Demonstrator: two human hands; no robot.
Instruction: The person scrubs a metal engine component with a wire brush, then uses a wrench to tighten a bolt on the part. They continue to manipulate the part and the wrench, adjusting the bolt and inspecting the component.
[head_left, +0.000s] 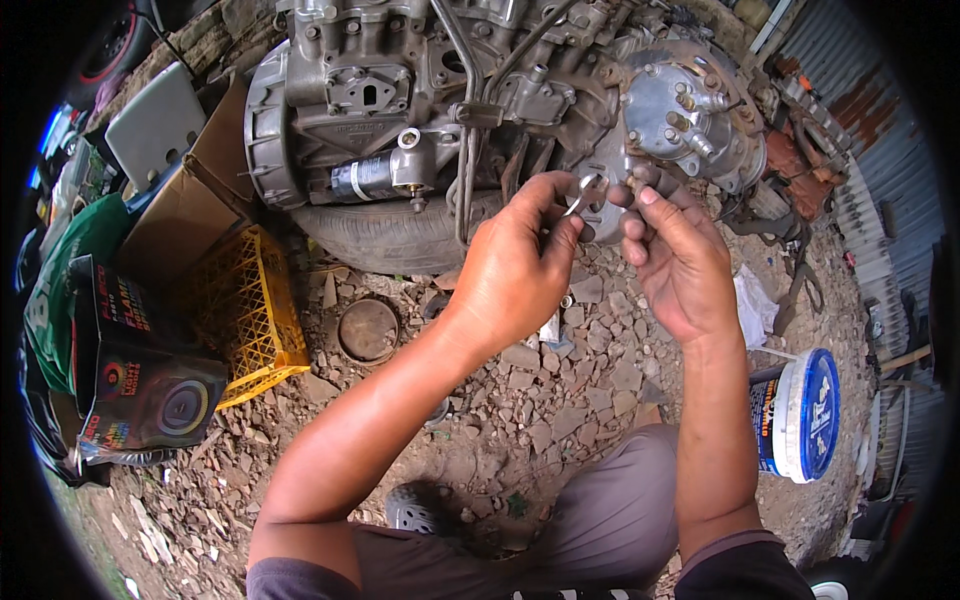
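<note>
My left hand is closed on a small shiny wrench, its ring-shaped end showing past the fingertips. Close beside it, my right hand pinches a small brownish piece, perhaps a bolt or fitting; fingers partly cover it. Both hands are in front of the engine, which is bare grey metal with pipes across it. Just beyond my right hand is a round silver cover with brass-coloured fittings. A dark cylindrical filter sits on the engine's lower left side.
Under the engine lies a tyre. A yellow crate, cardboard box and black printed box stand at left. A round rusty lid rests on the rubble. At right is a blue-and-white bucket.
</note>
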